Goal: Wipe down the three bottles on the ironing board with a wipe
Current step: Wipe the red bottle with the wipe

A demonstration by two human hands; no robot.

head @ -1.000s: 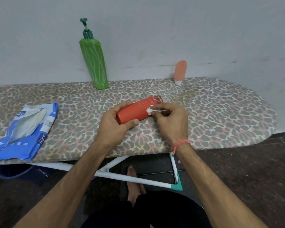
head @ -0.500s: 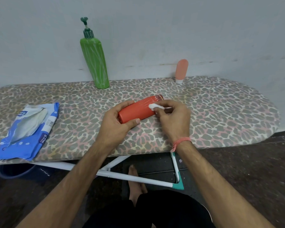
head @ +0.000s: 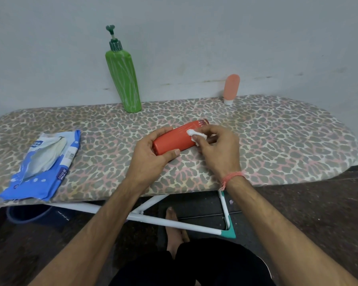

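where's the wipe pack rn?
In the head view the wipe pack lies flat at the left end of the ironing board, near its front edge, left of the left hand and apart from it.

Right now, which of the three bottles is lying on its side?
The red bottle, gripped by the left hand mid-board. The green pump bottle and small peach bottle stand upright by the wall.

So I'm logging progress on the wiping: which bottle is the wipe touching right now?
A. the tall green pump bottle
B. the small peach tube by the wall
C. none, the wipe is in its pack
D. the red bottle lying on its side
D: the right hand presses the white wipe on the red bottle, which the left hand grips.
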